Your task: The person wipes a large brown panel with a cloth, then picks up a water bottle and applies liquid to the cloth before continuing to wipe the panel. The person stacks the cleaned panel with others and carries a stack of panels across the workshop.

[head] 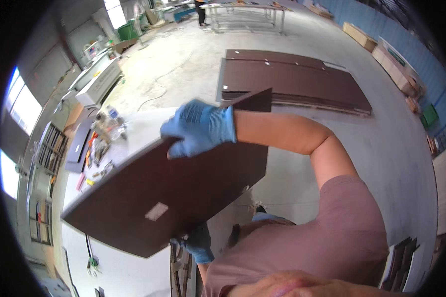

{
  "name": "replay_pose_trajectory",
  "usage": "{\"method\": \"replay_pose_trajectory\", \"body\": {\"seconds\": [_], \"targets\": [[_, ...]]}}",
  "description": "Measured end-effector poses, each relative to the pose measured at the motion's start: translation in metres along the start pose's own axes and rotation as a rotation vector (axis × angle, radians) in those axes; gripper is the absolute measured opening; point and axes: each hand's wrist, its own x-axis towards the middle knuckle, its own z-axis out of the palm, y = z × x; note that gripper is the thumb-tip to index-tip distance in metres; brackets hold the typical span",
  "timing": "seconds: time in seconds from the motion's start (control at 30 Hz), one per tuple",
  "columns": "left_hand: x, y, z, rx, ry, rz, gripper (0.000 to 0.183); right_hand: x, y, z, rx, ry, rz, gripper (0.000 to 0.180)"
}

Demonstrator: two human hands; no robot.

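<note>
A large dark brown board (208, 182) is held tilted before me, with a small white label (157, 211) on its near face. My right hand (197, 128), in a blue work glove, grips the board's upper edge with the thumb on the near face. At the lower edge, my left hand (199, 243), also gloved in blue, holds the board from below; its fingers are partly hidden. Under and behind the board is a white-topped worktable (122, 273).
Assorted hand tools (96, 148) and clear bottles (109, 120) lie on the table's far part, beside a dark panel (80, 143). More brown boards (282, 81) are stacked low beyond. Dark strips (182, 267) stand near my left hand. A person (200, 13) stands by a distant table (245, 6).
</note>
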Motion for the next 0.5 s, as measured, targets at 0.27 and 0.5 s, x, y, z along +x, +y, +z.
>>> {"method": "replay_pose_trajectory", "body": {"seconds": [0.27, 0.5], "targets": [[0.045, -0.195, 0.092, 0.487, 0.049, -0.593, 0.063, -0.210, 0.268, -0.033, 0.083, 0.002, 0.811, 0.059], [0.126, -0.293, 0.133, 0.283, 0.277, -1.119, 0.047, -0.419, 0.369, 0.017, 0.166, -0.130, 1.321, 0.060]]}}
